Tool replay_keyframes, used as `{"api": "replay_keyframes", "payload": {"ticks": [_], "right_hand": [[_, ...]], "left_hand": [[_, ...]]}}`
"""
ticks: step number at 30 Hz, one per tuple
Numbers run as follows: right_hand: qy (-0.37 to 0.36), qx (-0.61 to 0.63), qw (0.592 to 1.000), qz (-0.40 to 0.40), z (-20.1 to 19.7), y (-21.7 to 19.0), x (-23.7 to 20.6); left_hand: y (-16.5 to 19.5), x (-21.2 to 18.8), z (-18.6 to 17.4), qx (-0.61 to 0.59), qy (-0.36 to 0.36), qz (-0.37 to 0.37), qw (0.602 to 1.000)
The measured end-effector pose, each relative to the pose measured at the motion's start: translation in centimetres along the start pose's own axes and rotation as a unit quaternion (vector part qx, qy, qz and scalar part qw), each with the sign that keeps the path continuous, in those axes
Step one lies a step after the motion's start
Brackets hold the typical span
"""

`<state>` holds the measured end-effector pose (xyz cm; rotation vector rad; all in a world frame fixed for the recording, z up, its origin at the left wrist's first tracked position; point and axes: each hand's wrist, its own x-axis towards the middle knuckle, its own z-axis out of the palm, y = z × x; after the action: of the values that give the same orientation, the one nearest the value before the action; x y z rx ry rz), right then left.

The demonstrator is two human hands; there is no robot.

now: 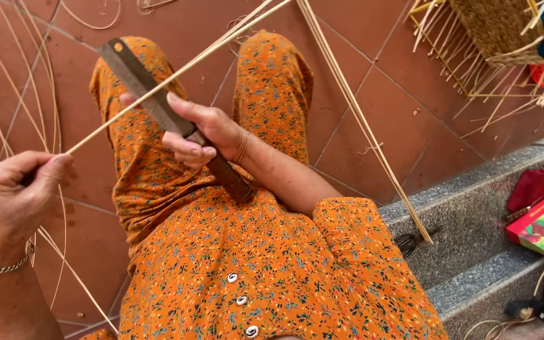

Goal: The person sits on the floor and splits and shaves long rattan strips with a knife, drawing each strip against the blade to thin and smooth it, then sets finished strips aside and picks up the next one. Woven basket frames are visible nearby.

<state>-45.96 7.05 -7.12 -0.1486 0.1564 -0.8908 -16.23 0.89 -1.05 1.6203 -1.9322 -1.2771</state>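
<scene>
While the right hand (199, 135) grips a long flat knife (158, 107) by its dark handle, blade pointing far and left over the orange-clad lap, the left hand (11, 201) pinches the near end of a thin bamboo strip (177, 70). That strip crosses the blade, touching it, slanting far-right.

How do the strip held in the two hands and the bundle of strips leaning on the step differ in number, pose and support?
The held strip is a single one; the leaning bundle is several strips side by side. The held strip slants up to the right, from the left hand across the knife in the right hand; the leaning bundle slants down to the right. No hand touches the leaning bundle, whose lower end rests on the grey step. Both are thin, pale and straight.
</scene>
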Motion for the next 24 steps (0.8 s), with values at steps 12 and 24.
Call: {"api": "replay_keyframes", "payload": {"ticks": [12, 24], "right_hand": [[0.014, -0.105, 0.993, 0.047, 0.1, 1.3, 0.9], [0.348, -0.108, 0.931, 0.009, 3.3, 2.3, 4.5]], "left_hand": [[3.4, 1.1, 0.2, 0.163, 0.036, 0.231, 0.958], [9.1, 10.0, 17.2, 0.239, 0.023, 0.284, 0.928]]}}
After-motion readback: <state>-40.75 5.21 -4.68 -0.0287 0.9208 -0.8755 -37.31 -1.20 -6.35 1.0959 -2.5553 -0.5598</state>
